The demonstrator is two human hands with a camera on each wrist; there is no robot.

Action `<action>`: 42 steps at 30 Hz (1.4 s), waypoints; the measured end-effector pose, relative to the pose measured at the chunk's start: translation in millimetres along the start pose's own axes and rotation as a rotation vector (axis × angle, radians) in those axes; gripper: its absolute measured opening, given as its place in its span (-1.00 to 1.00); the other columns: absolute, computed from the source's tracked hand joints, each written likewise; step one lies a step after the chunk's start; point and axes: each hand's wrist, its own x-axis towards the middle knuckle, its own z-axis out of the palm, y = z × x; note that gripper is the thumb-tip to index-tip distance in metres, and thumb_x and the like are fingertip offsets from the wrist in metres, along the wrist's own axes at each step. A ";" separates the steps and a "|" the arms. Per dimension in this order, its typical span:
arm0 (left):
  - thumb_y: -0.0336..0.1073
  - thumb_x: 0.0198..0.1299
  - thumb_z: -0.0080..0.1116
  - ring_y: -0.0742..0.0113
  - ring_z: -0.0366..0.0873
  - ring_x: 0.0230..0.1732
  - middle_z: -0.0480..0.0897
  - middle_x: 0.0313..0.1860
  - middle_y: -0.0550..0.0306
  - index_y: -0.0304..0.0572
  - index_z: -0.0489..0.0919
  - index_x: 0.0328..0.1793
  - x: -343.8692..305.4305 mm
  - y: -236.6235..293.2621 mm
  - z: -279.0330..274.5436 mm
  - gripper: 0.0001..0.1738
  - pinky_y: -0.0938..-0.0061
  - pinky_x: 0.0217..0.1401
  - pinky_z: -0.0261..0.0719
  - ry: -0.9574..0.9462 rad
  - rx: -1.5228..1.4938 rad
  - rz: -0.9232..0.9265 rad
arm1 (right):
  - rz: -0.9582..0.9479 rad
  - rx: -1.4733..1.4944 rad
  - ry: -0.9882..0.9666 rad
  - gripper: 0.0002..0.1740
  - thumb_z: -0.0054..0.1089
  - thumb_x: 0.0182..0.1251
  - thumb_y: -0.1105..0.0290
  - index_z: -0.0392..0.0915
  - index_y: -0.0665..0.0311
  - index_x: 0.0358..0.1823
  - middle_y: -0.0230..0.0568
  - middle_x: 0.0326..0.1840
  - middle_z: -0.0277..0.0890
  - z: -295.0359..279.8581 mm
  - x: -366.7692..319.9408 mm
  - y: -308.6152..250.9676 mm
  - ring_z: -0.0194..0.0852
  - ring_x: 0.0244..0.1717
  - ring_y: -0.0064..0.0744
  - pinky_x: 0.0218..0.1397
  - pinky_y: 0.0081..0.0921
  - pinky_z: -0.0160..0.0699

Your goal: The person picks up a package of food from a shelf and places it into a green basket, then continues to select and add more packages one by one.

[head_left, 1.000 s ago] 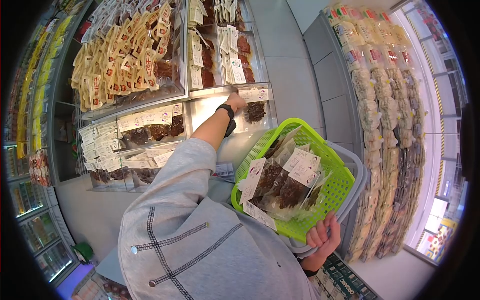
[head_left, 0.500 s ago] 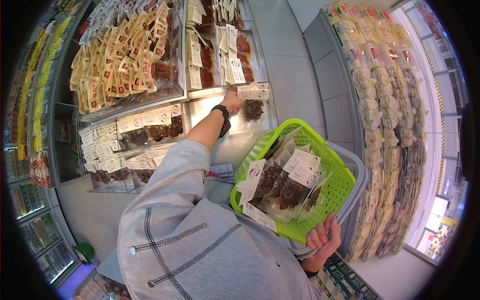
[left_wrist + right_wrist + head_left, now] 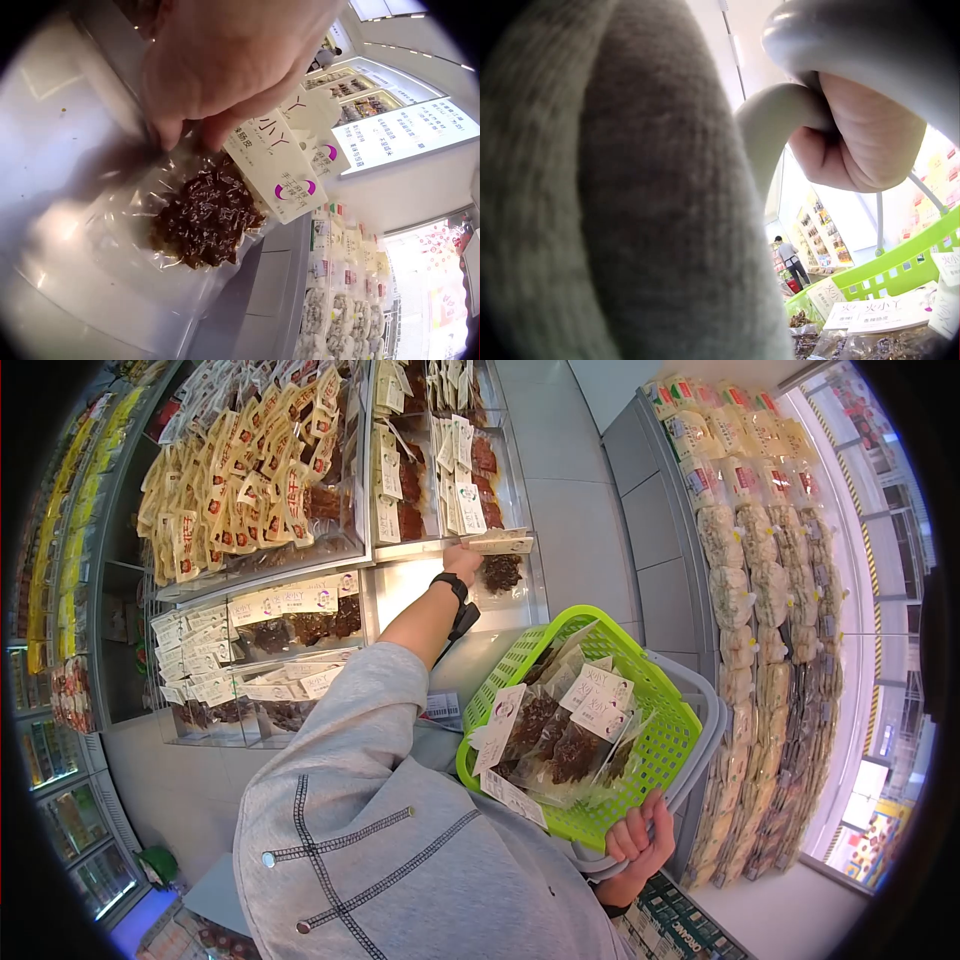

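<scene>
My left hand (image 3: 461, 563) reaches into a metal display bin (image 3: 395, 595) and pinches the top of a clear bag of dark brown snack (image 3: 206, 217). In the left wrist view, the bag's cream header card (image 3: 274, 161) stands beside the fingers, and the bag hangs tilted close over the bin floor. At lower right in the head view, my right hand (image 3: 641, 832) grips the grey handle (image 3: 708, 735) of a green basket (image 3: 675, 730). Several similar bags (image 3: 578, 752) with white cards lie piled inside the basket. The curled fingers also show in the right wrist view.
Bins of carded snack bags (image 3: 290, 615) adjoin on the left, with a heap of cream packets (image 3: 245, 480) behind. A rack of bagged goods (image 3: 745, 590) stands on the right. Further off, a person (image 3: 791, 261) stands in the right wrist view.
My left hand has shifted slightly left within the bin, and the bag's card has tipped to a flatter angle. The right hand stays on the basket handle.
</scene>
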 end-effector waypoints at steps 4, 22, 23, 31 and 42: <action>-0.61 -0.09 0.31 0.26 0.63 -0.10 0.67 -0.05 -0.07 -0.53 0.57 0.02 4.2 -6.6 2.0 -0.56 0.44 -0.14 0.56 -0.062 0.059 0.008 | 0.000 0.002 0.034 -0.75 -0.24 0.54 0.23 0.26 0.19 -0.29 -0.53 -0.78 -0.02 2.0 0.3 0.6 -0.19 -0.86 -0.69 -0.83 -0.63 -0.06; -0.11 0.05 0.36 0.26 0.58 -0.50 0.60 -0.45 0.09 -0.28 0.55 -0.08 -320.0 131.5 -137.3 -0.56 0.45 -0.44 0.49 -0.864 0.880 0.809 | -0.035 -0.028 0.104 -0.75 -0.17 0.50 0.23 0.22 0.18 -0.36 -0.55 -0.79 -0.05 17.2 0.0 4.0 -0.20 -0.88 -0.72 -0.86 -0.67 -0.07; -0.14 0.04 0.35 0.26 0.58 -0.50 0.60 -0.46 0.08 -0.28 0.55 -0.07 -316.7 120.7 -139.9 -0.57 0.45 -0.44 0.49 -0.843 0.832 0.803 | -0.038 -0.034 0.102 -0.75 -0.17 0.50 0.24 0.22 0.18 -0.36 -0.55 -0.79 -0.05 17.2 -0.4 4.1 -0.20 -0.88 -0.72 -0.86 -0.67 -0.07; -0.29 0.05 0.31 0.32 0.55 -0.57 0.57 -0.57 0.10 -0.32 0.58 -0.26 -332.7 117.0 -162.7 -0.76 0.47 -0.48 0.48 -0.787 0.954 0.714 | -0.027 -0.002 0.051 -0.76 -0.22 0.53 0.25 0.22 0.18 -0.33 -0.55 -0.79 -0.04 14.4 1.3 4.1 -0.20 -0.88 -0.71 -0.87 -0.66 -0.08; -0.29 0.40 0.00 0.68 0.40 -0.41 0.60 -0.39 0.32 -0.37 0.55 -0.04 -300.9 143.4 -156.4 -0.75 0.67 -0.34 0.43 -0.815 0.248 0.507 | -0.017 0.021 0.023 -0.75 -0.25 0.54 0.25 0.24 0.19 -0.32 -0.52 -0.78 -0.02 8.7 1.2 4.0 -0.16 -0.87 -0.69 -0.86 -0.65 -0.05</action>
